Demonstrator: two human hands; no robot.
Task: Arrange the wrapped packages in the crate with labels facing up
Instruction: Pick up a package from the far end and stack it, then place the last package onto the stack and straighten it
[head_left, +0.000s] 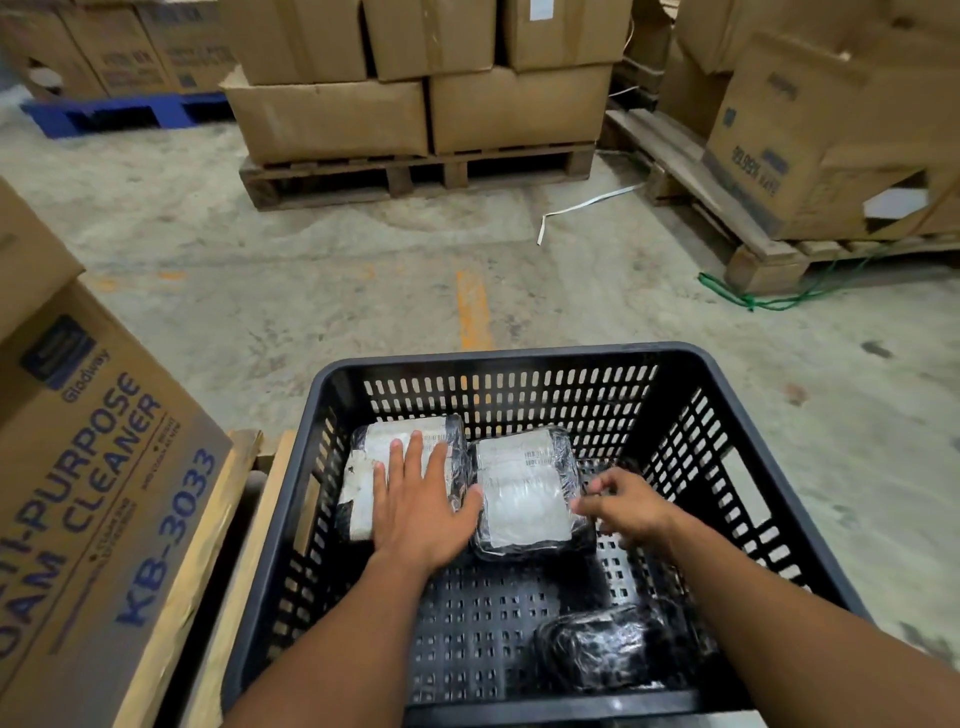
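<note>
Packages wrapped in black plastic are seen from above inside a black slotted crate (737, 431) that stands on a concrete warehouse floor (363, 291). Three packages are counted. Two lie side by side against the far wall of the crate, each with a pale label turned upward: the left package (363, 467) and the middle package (524, 488), touching or very nearly touching along their long sides. The third package (597, 649) lies apart near the front right corner, and no label can be made out on its upper face; whether the label is underneath cannot be told.

Two hands are in view. The left hand (415, 499) is laid flat and open, fingers spread, on the left package, pressing rather than gripping. The right hand (623, 504) is loosely curled at the right edge of the middle package, fingertips touching the wrap; it appears to nudge the package, and nothing is clasped in it.

The step in hand is judged to be squaring the two labelled packages into a neat row. It would be done well if the left package were kept pinned while the middle one is slid snugly against it, labels kept flat and unwrinkled. The third package would then need to be turned over, if required, and set in line.

Around the crate are seen stacked cardboard boxes (415, 104) on a wooden pallet (415, 176) and a printed carton (98, 493) at the left
</note>
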